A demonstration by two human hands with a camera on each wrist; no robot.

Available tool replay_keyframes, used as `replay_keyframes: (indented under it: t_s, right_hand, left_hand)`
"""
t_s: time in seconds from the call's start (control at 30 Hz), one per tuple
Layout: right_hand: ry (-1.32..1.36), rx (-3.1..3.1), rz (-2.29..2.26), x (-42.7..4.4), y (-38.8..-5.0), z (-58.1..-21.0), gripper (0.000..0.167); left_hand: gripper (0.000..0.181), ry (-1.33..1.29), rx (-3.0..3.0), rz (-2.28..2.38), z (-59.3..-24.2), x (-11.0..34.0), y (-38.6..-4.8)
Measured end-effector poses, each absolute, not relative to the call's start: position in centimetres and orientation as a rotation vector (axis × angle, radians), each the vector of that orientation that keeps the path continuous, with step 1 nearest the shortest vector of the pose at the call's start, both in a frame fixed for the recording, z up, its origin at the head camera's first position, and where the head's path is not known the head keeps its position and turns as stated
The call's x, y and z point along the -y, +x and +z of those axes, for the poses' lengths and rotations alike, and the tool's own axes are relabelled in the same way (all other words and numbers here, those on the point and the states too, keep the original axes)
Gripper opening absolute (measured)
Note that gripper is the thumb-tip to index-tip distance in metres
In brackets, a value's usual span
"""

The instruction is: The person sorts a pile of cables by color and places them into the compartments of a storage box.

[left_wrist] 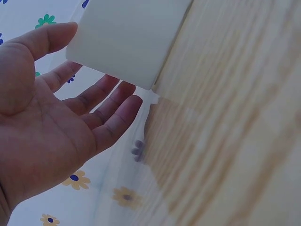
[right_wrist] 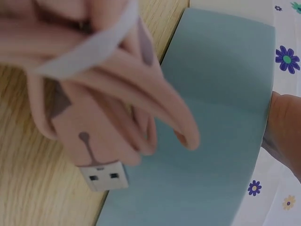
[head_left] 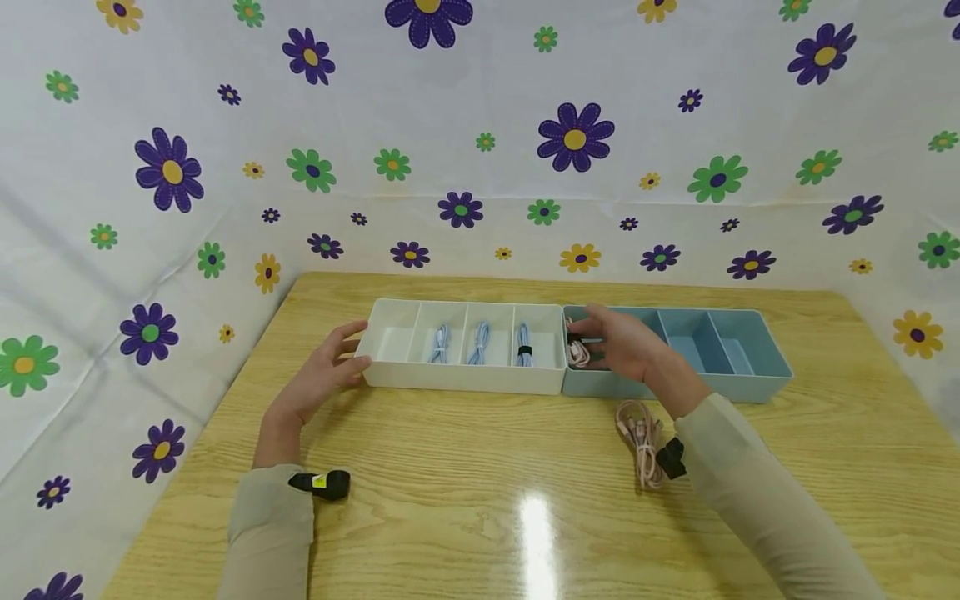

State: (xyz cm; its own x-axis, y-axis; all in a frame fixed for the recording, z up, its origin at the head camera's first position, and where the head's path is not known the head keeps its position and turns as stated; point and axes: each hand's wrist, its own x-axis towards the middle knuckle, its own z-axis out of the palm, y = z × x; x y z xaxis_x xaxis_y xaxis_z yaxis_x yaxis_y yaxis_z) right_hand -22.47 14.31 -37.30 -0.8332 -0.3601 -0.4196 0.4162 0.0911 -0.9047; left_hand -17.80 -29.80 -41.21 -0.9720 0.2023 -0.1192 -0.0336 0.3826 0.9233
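Note:
My left hand (head_left: 318,379) touches the left end of the white divided box (head_left: 450,377), its thumb in front and its fingers spread loosely along the end wall (left_wrist: 127,42). My right hand (head_left: 626,340) reaches into the left compartment of the blue divided box (head_left: 675,386). Its fingers hold a bundled pink cable (head_left: 578,353) with a black strap there; the fingertips are partly hidden. A second pink cable (head_left: 640,446), tied with a pale band, lies on the table in front of the blue box, below my right wrist. Its USB plug (right_wrist: 103,175) shows in the right wrist view.
Bundled light-blue cables, one (head_left: 440,343), another (head_left: 478,343) and a black-strapped one (head_left: 524,346), lie in separate white-box compartments. The boxes stand end to end on the wooden table (head_left: 450,483). A flowered cloth (head_left: 510,167) hangs behind and at the sides.

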Motion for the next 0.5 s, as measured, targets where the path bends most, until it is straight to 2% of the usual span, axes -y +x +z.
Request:
replay_keyframes:
  t_s: [0.5]
  right_hand:
    - [0.066, -1.869, -1.749, -13.76, -22.63, -37.20, 0.057]
  left_hand:
    - [0.068, 0.156, -2.426, 1.642, -41.43, 30.00, -17.76]
